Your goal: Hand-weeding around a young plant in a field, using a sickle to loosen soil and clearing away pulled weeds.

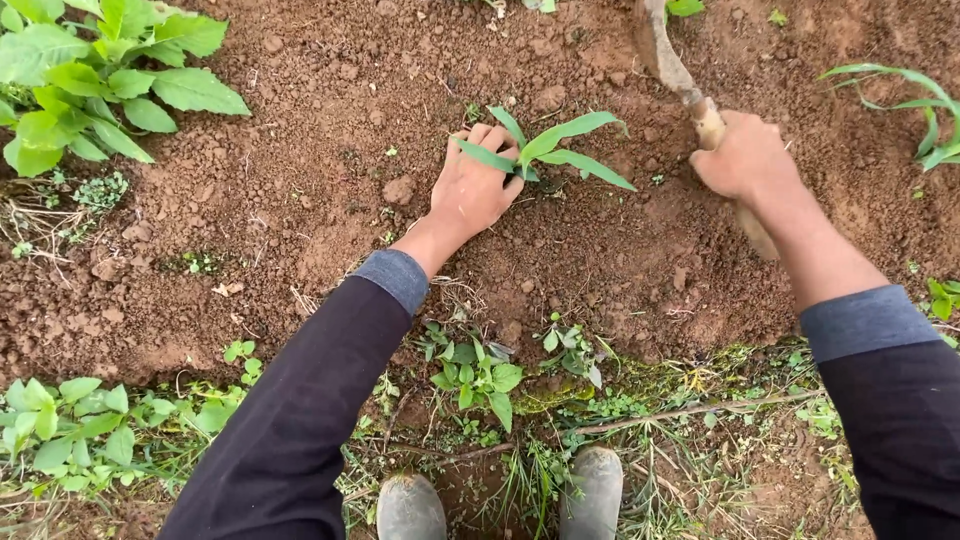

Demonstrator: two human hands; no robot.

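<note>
My left hand [472,185] rests on the brown soil and is closed around the base of a small green seedling [560,145] with long narrow leaves. My right hand [745,160] grips the wooden handle of a hand hoe [668,60]; its handle end sticks out below my wrist, and the muddy blade end runs up toward the top edge, right of the seedling. Both arms wear dark sleeves with grey cuffs.
A broad-leaved plant [95,85] grows at the top left and another thin-leaved seedling [925,110] at the right edge. Low weeds [480,375] line the near edge of the tilled soil. My two boot tips [500,505] show at the bottom.
</note>
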